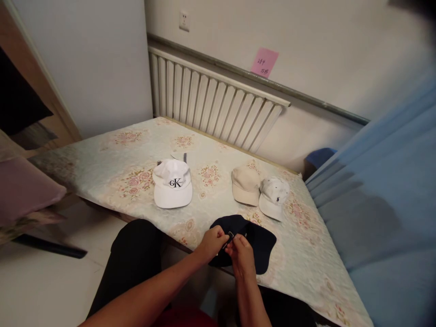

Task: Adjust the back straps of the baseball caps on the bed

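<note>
A dark navy cap (260, 240) lies at the near edge of a floral-covered bed (112, 159). My left hand (214, 241) and my right hand (241, 253) meet at the cap's back, both pinching its strap and small metal buckle (230, 236). Fingers of both hands are closed on that strap. Farther back sit a white cap with a black logo (172, 183), a beige cap (245, 185) and a white cap with a small dark emblem (273, 196), the last two touching.
A white radiator (211, 102) runs along the wall behind the bed, with a pink note (264, 62) above it. Blue fabric (384, 190) hangs at the right. A pink cushion (23, 188) lies left. My dark-trousered knees are below the bed edge.
</note>
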Motion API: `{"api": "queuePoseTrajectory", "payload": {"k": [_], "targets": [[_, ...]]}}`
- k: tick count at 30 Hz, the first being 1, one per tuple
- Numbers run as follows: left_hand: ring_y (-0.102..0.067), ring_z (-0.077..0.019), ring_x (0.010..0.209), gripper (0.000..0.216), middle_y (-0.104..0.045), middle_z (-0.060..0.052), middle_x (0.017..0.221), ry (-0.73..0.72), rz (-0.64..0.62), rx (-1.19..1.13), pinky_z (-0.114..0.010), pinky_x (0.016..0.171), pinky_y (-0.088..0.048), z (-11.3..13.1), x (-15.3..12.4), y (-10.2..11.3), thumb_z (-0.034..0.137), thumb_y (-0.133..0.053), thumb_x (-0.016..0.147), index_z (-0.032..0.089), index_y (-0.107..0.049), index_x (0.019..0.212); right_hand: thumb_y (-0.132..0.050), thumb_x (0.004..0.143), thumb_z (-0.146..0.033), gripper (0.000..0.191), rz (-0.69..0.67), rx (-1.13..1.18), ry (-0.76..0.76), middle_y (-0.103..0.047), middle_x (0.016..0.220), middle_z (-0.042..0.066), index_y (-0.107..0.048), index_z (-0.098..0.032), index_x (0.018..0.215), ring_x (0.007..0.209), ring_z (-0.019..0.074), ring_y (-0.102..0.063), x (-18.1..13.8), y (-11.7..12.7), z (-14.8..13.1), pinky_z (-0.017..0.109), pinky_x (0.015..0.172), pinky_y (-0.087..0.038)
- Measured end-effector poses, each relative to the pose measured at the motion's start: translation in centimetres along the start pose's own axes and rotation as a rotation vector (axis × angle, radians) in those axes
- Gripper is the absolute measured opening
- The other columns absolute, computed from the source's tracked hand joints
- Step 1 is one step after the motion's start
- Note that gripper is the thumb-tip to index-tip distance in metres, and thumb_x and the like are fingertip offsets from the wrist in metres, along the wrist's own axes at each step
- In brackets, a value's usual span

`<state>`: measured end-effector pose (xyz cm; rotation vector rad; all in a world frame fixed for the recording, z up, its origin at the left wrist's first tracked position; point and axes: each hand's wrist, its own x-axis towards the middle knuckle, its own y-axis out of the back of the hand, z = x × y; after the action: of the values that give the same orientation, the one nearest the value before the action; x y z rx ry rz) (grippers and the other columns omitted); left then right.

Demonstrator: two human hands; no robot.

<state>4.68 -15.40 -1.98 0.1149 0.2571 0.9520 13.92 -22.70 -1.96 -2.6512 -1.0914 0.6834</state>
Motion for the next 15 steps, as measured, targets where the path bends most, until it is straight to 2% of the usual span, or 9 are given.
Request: {"api": "queuePoseTrajectory", "payload": {"k": [3,6,9,12,15], "targets": [[-0.044,-0.0113,0.058,0.018,-0.047,0.005,0.058,-0.033,0.007,0.036,-0.024,0.054,-0.031,0.1,0.0,-0.1,0.031,-0.052,0.074,0.019,-0.046,0.063,-0.073,0.063,-0.050,0.037,0.016,-0.081,0.038,-0.055,0.051,-0.005,-0.058,-0.018,0.070,0.049,0.0085,-0.050,-0.3,0.0,0.0,0.020,0.048,-0.043],[-0.045,-0.0121,0.060,0.017,-0.048,0.004,0.060,-0.074,0.022,0.109,-0.025,0.056,-0.032,0.3,-0.3,-0.2,0.028,-0.050,0.076,0.019,-0.045,0.063,-0.078,0.060,-0.043,0.036,0.026,-0.170,0.073,-0.049,0.047,-0.007,-0.052,-0.018,0.058,0.045,0.0061,-0.043,-0.2,0.0,0.2,0.018,0.043,-0.034],[-0.047,-0.0137,0.065,0.011,-0.050,0.001,0.067,-0.173,0.087,0.222,-0.027,0.061,-0.037,0.4,-1.2,-0.1,0.022,-0.047,0.077,0.018,-0.048,0.067,-0.078,0.060,-0.042,0.039,0.034,-0.206,0.092,-0.046,0.046,-0.008,-0.047,-0.019,0.053,0.045,0.0064,-0.041,0.2,0.1,0.1,0.019,0.042,-0.032],[-0.051,-0.0183,0.083,0.007,-0.055,-0.004,0.085,-0.350,0.227,0.360,-0.033,0.077,-0.042,0.4,-2.4,0.1,0.020,-0.047,0.080,0.016,-0.053,0.083,-0.076,0.060,-0.043,0.037,0.034,-0.191,0.103,-0.046,0.049,-0.008,-0.048,-0.019,0.057,0.046,0.0072,-0.042,0.5,0.1,0.0,0.020,0.043,-0.034],[-0.048,-0.0242,0.105,0.024,-0.056,-0.010,0.107,-0.515,0.297,0.513,-0.042,0.092,-0.040,0.1,-3.5,0.3,0.022,-0.050,0.081,0.015,-0.053,0.104,-0.076,0.061,-0.042,0.034,0.023,-0.160,0.101,-0.047,0.052,-0.008,-0.050,-0.020,0.061,0.048,0.0074,-0.043,0.6,0.0,-0.2,0.020,0.046,-0.038]]}}
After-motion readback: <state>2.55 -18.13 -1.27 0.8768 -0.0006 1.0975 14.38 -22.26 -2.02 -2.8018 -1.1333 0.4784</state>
